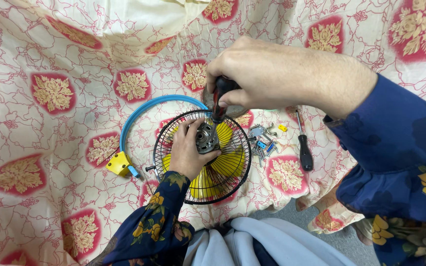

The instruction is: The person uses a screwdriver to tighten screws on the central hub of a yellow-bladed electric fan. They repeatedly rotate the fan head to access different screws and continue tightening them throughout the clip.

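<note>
Round black wire fan guard [232,167] with yellow blades [228,165] and grey central motor hub [206,138], lying flat near the cloth-covered surface's front edge; red-and-black-handled screwdriver [220,101] standing upright, tip on the hub.

Worktop is covered w/ a cream cloth [50,162] printed in red vine lines & red patches w/ gold flowers; the cloth is creased and hangs over the near edge.

Landmark is the black wire fan guard [200,157], lying flat on the cloth w/ yellow blades inside.

- Blue ring [146,106]: arcs round the guard's far-left side, just beside it.
- Yellow block [118,163]: left of the guard, at the ring's near end.
- Small metal brackets & screws [264,140]: loose pile just right of the guard, w/ tiny blue and yellow bits among them.
- Black-handled screwdriver [303,145]: right of the pile, further from the guard, shaft pointing away.
</note>
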